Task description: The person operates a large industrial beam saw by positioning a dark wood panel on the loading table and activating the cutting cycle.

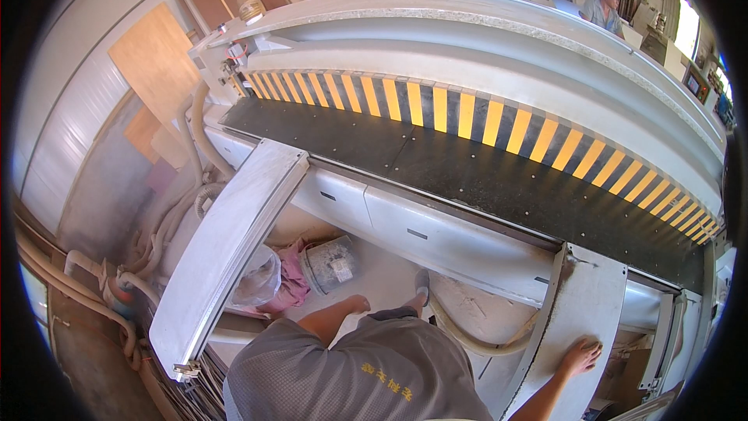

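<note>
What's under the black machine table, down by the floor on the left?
A dusty grey bucket, a pink cloth and a clear plastic bag lie there. The left support arm covers whatever is farther left.

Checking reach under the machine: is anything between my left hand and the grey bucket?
Nothing visible. Only bare floor separates the left hand from the bucket; the pink cloth lies on its other side.

Wall: pale corrugated panels (70,101), left of frame.
Boards: brown sheets (156,62) leaning, upper left.
Light: bright windows (687,25), upper right.
Floor: dusty white (382,273).
</note>
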{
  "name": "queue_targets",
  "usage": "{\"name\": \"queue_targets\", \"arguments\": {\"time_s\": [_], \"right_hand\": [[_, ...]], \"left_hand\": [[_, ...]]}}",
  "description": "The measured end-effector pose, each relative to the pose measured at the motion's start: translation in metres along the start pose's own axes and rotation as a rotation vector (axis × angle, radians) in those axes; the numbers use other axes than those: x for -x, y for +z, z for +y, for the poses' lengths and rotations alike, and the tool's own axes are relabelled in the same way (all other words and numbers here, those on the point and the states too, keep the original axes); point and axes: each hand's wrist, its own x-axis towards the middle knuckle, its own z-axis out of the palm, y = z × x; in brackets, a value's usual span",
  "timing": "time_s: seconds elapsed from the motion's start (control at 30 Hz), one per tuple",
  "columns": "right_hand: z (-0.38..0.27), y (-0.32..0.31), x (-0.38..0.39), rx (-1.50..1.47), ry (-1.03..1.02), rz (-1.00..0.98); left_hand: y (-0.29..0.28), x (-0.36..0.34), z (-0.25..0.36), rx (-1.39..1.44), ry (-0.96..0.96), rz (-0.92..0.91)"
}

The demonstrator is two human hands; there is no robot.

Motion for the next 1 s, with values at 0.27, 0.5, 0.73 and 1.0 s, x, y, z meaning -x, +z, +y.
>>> {"name": "queue_targets", "arguments": {"time_s": [0.27,0.5,0.73,1.0], "right_hand": [[0.003,0.004,-0.002,-0.006,0.003,0.012],[-0.003,-0.004,0.001,-0.002,0.019,-0.003],[-0.002,-0.004,0.002,-0.006,0.015,-0.007],[0.003,0.005,-0.003,-0.008,0.008,0.004]], "left_hand": [[0.0,0.006,0.001,0.055,-0.009,0.02],[0.0,0.006,-0.002,-0.008,0.018,0.006],[-0.003,0.01,0.003,0.04,-0.003,-0.007],[-0.003,0.01,0.006,0.016,-0.016,0.0]]}}
